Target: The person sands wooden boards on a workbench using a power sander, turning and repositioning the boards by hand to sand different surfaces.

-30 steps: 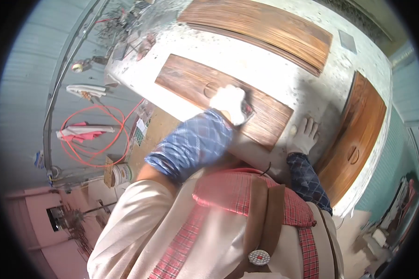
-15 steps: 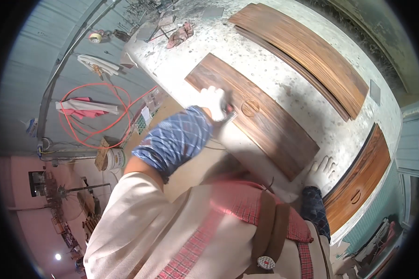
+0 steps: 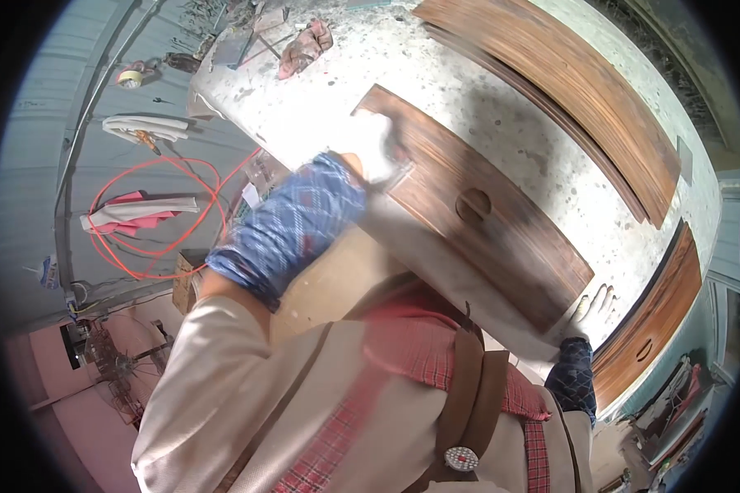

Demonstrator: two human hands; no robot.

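Note:
A brown wood-grain panel (image 3: 501, 246) with a round cutout lies on the white, speckled worktable. Toward the panel's left end is my left hand (image 3: 373, 148) in a white glove, overexposed and blurred. Its fingers seem closed around something dark and reddish at the panel's surface, which I cannot make out. My right hand (image 3: 592, 311), also gloved, rests with fingers spread on the tabletop beside the panel's near right corner. It holds nothing. Blue checked sleeves cover both forearms.
Stacked wood-grain panels (image 3: 567, 90) lie along the table's far side. Another panel (image 3: 654, 312) with a small round cutout lies at the right. A stained rag (image 3: 306, 49) sits at the far left. Beyond the left edge hang an orange-red hose (image 3: 214, 191) and a tape roll (image 3: 129, 78).
The view has shifted, so the panel appears farther right and lower. My left hand has moved along the panel toward its far left end. My right hand stays by the near right corner.

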